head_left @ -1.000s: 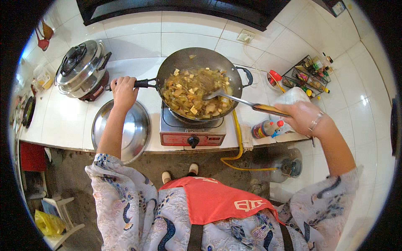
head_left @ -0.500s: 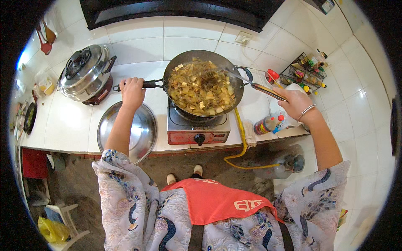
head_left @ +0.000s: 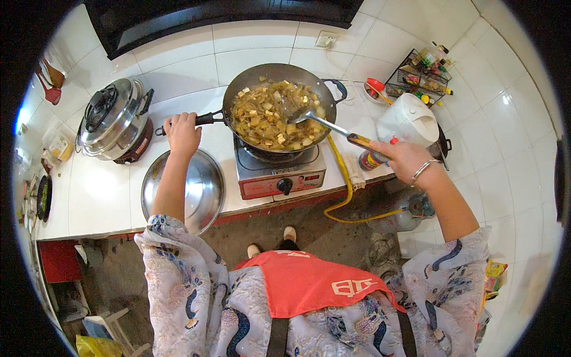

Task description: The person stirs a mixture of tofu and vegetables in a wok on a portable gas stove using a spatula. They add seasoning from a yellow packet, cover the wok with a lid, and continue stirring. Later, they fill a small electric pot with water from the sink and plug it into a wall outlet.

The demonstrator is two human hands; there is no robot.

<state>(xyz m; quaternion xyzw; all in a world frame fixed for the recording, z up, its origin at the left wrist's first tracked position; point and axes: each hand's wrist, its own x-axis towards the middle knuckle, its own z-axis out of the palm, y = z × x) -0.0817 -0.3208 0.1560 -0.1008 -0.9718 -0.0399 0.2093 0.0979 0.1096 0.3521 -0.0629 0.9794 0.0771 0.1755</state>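
A dark wok (head_left: 247, 76) sits on a gas stove (head_left: 270, 183). In it lies a stew (head_left: 262, 119) of noodles, pale chunks and tofu-like cubes. My left hand (head_left: 182, 134) is closed around the wok's long black handle, left of the pan. My right hand (head_left: 404, 159), with a bracelet at the wrist, grips the wooden handle of a metal cooking spatula (head_left: 333, 127). The spatula's head rests among the food at the right side of the wok, partly hidden by it.
A large metal lid (head_left: 199, 190) lies left of the stove. Farther left stands a steel electric pot (head_left: 116, 122). A yellow gas hose (head_left: 338, 172) hangs off the counter. At right are a dark bottle (head_left: 369, 160), a white container (head_left: 407, 122) and a condiment rack (head_left: 419, 80).
The spatula's head has moved from the food's upper right nearer to me, and my right hand has come down and left. My left hand still holds the wok handle. The view has tilted slightly.
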